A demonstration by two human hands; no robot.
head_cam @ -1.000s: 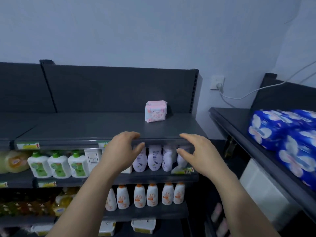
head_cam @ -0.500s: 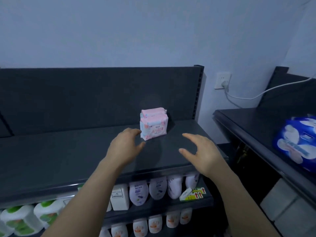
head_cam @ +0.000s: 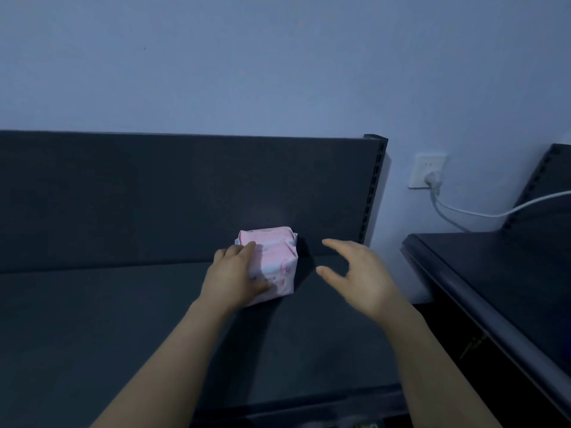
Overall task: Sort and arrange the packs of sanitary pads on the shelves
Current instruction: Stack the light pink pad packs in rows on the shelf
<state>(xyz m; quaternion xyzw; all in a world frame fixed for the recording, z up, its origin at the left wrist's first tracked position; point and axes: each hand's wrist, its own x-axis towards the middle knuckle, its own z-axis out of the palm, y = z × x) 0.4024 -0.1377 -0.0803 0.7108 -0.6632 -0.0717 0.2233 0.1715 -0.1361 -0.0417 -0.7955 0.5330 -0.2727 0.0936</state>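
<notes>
Two pink packs of sanitary pads point(head_cam: 278, 257) stand one behind the other on the dark top shelf point(head_cam: 123, 319), near its back panel. My left hand point(head_cam: 233, 274) is on the left side of the front pack, fingers over its top edge and thumb across its front face. My right hand point(head_cam: 360, 276) hovers spread a short way to the right of the packs, touching nothing.
The shelf's upright post point(head_cam: 372, 193) with slots stands just right of the packs. A second dark shelf point(head_cam: 494, 273) runs along the right. A wall socket point(head_cam: 428, 171) with a white cable point(head_cam: 482, 211) sits between them.
Both hands have reached forward over the shelf. My left hand has come onto the front pack, and my right hand has drawn level with the packs. The view has moved closer and higher.
</notes>
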